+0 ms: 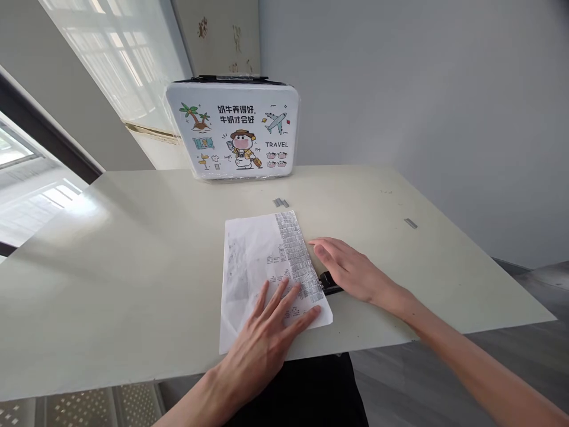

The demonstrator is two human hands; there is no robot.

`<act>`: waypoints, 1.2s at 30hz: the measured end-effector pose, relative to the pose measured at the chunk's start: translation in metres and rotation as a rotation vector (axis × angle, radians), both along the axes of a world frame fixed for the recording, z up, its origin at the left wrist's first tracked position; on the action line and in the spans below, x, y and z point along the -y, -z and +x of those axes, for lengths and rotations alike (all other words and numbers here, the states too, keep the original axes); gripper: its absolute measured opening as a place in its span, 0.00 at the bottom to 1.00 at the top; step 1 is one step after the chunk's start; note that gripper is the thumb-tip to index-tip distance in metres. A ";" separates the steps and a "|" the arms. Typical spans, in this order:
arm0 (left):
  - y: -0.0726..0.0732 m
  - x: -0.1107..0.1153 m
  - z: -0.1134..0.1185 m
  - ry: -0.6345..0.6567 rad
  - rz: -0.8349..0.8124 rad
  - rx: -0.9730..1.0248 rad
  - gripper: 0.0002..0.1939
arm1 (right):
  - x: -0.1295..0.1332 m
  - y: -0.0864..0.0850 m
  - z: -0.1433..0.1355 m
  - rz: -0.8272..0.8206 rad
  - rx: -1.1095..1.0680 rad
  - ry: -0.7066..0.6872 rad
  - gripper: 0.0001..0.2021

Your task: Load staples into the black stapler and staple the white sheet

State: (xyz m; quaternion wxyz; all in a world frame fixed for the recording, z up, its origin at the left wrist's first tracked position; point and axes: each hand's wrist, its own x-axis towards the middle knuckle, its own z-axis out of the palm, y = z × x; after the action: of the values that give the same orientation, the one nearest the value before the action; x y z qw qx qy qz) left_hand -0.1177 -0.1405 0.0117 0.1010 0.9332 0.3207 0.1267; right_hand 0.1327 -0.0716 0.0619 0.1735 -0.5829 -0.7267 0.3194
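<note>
A white printed sheet (255,243) lies on the table, its right edge covered with dense rows of metal staples (297,252). My left hand (271,332) rests flat on the lower part of the sheet with its fingers spread. Beside the sheet's right edge, a black stapler (328,281) has its front end at the paper. My right hand (349,270) is over the stapler, fingers stretched out toward the paper's edge; most of the stapler is hidden beneath it. Whether the palm presses on the stapler cannot be made out.
Short strips of staples (281,203) lie beyond the sheet, and another strip (411,223) sits farther right. A white cartoon-printed case (244,130) stands at the back of the pale table (133,267). A grey wall (400,89) rises behind.
</note>
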 end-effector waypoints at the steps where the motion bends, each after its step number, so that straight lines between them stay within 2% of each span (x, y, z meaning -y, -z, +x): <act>1: 0.000 -0.002 0.001 0.006 -0.002 0.005 0.48 | 0.000 0.001 -0.001 0.010 0.009 0.001 0.34; 10: 0.003 -0.017 0.013 0.004 -0.006 0.044 0.38 | -0.001 0.001 -0.003 0.026 0.037 -0.021 0.35; 17: 0.004 -0.021 0.017 0.017 -0.001 0.024 0.33 | 0.000 0.001 -0.004 0.012 0.076 -0.025 0.36; 36: 0.005 -0.020 0.022 0.004 -0.010 0.044 0.38 | 0.000 0.007 -0.007 0.022 0.156 -0.027 0.35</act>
State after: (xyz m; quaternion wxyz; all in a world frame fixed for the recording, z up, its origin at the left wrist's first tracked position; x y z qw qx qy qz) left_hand -0.0953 -0.1203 0.0066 0.1132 0.9303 0.3171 0.1454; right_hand 0.1256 -0.0712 0.0550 0.1183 -0.5943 -0.7492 0.2674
